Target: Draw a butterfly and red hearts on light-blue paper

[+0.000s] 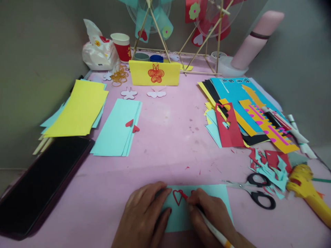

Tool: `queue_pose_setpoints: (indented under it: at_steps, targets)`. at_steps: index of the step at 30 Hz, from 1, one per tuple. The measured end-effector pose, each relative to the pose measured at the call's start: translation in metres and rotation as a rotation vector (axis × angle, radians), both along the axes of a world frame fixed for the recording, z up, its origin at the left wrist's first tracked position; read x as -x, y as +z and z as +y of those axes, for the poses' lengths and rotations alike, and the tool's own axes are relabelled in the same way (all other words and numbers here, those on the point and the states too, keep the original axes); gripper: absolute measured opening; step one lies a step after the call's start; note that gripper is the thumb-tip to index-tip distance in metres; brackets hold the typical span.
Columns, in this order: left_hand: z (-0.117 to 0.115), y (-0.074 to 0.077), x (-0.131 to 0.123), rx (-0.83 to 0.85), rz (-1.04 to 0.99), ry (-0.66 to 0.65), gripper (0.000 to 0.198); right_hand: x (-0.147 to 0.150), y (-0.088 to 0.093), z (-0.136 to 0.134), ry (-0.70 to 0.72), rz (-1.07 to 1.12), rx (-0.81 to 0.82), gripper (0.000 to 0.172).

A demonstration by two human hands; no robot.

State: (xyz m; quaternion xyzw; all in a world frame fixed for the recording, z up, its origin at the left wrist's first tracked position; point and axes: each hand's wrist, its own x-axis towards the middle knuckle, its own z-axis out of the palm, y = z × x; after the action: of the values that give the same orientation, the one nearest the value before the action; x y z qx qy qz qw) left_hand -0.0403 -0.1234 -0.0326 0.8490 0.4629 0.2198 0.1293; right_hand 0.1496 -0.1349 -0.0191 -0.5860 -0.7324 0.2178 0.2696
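A sheet of light blue paper [178,222] lies on the pink table close to me. Near its top edge a heart outline [178,197] is drawn in red. My right hand [209,213] grips a white marker [216,232], its red tip touching the heart's right side. Another red mark shows partly behind my right fingers. My left hand [146,213] rests flat over the left edge of the paper, fingers stretched out. Just right of the sheet lie black-handled scissors [254,187], their blades toward the paper.
Paper scraps [274,170] and a yellow glue gun [307,193] lie at right, with coloured paper [230,129] behind them. On the left are a black phone [43,186], yellow sheets [77,108] and blue strips [116,127]. Stick-framed wheels [150,20] stand at the back.
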Motion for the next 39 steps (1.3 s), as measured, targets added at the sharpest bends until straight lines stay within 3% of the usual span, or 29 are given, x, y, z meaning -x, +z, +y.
queue_pose_setpoints:
  at_steps: [14, 39]
  targets:
    - [0.0015, -0.0013, 0.0011, -0.05, 0.009, -0.022, 0.032, 0.0016, 0.0013, -0.0002, -0.071, -0.033, -0.038, 0.017]
    - [0.0001, -0.0033, 0.0021, -0.027, -0.004, -0.04, 0.034, -0.0043, -0.0008, -0.0018, -0.002, -0.003, -0.023, 0.018]
